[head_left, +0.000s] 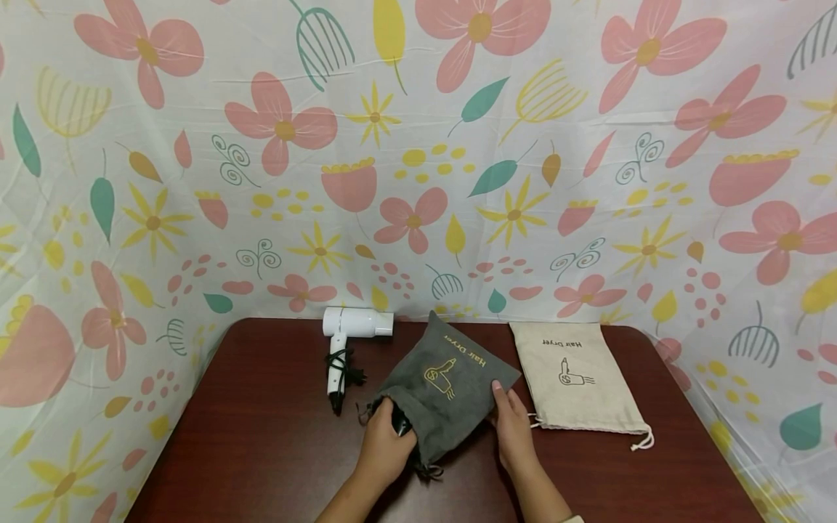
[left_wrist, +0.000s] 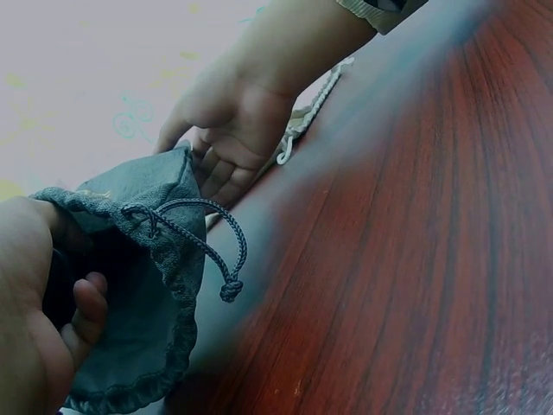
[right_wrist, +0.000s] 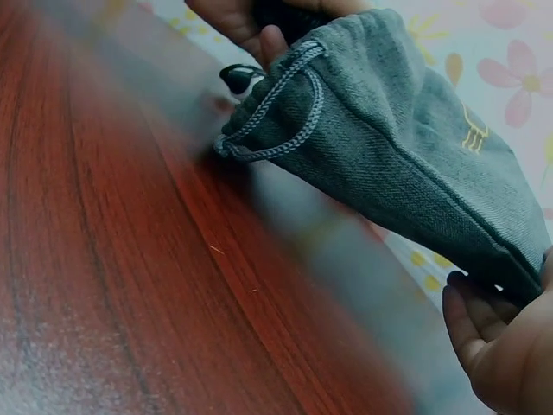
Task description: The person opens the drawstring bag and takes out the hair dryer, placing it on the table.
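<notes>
A grey drawstring bag (head_left: 451,392) with a gold "Hair Dryer" print is held tilted over the table, its mouth facing the person. The left hand (head_left: 386,443) reaches into that mouth and grips a glossy black object (head_left: 400,420), most of which the bag and fingers hide; its kind cannot be told. At the bag's lower right corner, the right hand (head_left: 513,428) pinches the cloth, thumb on top and fingers beneath. In the left wrist view, a knotted grey cord (left_wrist: 229,285) hangs from the gathered opening.
To the left lies a white hair dryer (head_left: 356,323), its black cord wound round the handle. A cream drawstring bag (head_left: 582,385) with a dark hair dryer print lies flat on the right. The dark red wooden table (head_left: 261,436) backs onto a flower-printed cloth (head_left: 418,160).
</notes>
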Tool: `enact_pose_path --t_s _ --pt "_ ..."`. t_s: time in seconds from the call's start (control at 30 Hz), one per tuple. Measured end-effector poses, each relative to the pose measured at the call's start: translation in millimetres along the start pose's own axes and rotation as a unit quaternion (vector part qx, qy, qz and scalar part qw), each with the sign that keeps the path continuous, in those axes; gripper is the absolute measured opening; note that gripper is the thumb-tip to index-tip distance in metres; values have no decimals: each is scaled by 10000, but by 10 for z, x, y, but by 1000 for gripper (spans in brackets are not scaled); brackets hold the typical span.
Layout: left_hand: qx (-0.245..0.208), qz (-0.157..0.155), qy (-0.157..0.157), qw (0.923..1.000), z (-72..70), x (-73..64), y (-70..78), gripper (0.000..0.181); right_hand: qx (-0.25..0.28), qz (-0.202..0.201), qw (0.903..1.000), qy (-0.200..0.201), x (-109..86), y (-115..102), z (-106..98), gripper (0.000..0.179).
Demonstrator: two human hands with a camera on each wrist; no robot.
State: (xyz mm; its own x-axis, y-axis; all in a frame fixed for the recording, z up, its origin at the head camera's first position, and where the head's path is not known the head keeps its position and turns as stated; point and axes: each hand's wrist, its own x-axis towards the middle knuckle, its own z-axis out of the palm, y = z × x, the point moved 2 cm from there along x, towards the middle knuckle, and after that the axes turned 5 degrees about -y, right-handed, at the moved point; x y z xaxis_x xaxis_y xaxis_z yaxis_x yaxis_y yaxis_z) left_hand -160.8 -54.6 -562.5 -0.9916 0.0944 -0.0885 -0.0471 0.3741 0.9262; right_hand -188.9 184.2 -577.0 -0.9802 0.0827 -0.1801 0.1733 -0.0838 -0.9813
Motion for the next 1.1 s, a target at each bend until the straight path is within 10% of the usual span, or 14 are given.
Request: enact_pose_path --t_s 0.83,1.1 --pt "537 168 -123 9983 -100 -13 54 33 1127 220 9932 211 64 30 -145 65" --pt "239 254 -260 9991 -149 -13 46 35 1255 198 9901 591 49 12 -189 34"
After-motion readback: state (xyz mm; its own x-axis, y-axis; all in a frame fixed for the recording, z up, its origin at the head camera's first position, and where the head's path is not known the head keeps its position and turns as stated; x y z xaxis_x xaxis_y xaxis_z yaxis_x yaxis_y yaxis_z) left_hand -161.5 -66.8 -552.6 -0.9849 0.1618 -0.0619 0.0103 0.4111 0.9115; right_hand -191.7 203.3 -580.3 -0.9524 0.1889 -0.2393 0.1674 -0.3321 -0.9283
